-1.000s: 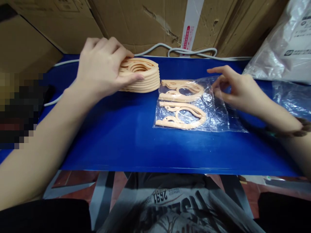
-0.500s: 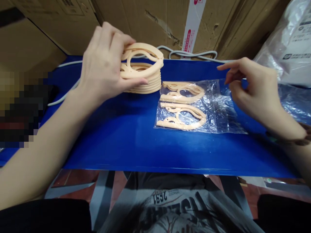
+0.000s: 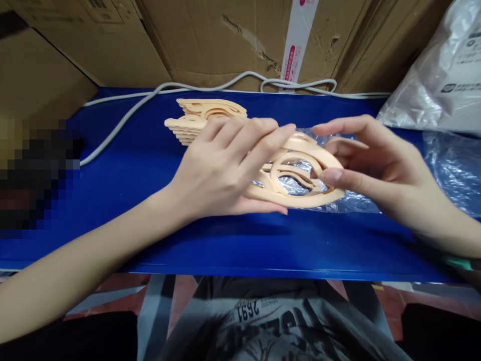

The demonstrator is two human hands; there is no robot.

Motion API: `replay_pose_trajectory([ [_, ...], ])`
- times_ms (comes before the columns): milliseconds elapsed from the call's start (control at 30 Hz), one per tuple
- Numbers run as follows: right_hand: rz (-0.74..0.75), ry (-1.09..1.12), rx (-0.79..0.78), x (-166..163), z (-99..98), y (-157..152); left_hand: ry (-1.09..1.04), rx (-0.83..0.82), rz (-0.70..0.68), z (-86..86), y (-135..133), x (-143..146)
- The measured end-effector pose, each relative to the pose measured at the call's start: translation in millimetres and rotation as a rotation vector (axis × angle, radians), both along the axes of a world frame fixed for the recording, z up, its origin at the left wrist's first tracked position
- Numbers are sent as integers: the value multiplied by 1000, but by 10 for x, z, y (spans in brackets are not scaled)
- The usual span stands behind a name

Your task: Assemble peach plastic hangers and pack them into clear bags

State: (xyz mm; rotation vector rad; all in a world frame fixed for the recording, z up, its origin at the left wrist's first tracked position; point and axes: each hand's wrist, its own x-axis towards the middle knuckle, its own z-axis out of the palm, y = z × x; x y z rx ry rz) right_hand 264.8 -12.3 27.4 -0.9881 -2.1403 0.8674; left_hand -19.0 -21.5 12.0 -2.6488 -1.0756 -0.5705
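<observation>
A beige folding hanger (image 3: 300,201), folded into a leaf-like shape, is held above the table between my hands. My left hand (image 3: 229,170) wraps its left part, fingers over the top and thumb along the near side. At its right end my right hand (image 3: 379,170) has the thumb on the tip and fingers behind, the index finger raised. Beneath the held hanger lies a clear plastic bag (image 3: 361,201), mostly covered, with beige hangers in it. Behind my left hand a stack of similar folded hangers (image 3: 184,131) sits on the blue table (image 3: 124,200).
A white cable (image 3: 131,108) runs along the back of the table. Cardboard boxes (image 3: 210,45) stand behind it. At the right are a white plastic package (image 3: 432,85) and more clear film (image 3: 451,165). A blurred dark object (image 3: 41,170) is at the left.
My left hand has moved from the stack rightward and toward me, bringing a hanger over the bag. My right hand has come in left to the hanger's end.
</observation>
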Motion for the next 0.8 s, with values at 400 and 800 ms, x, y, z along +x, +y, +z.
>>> replay_pose_trajectory([
  [400,92,-293,491,-22,-39,66,-39,-18,69,-48,53,3],
  [800,-80,-458,508,560,333,430,-50,-345,-232,-135,337,-263],
])
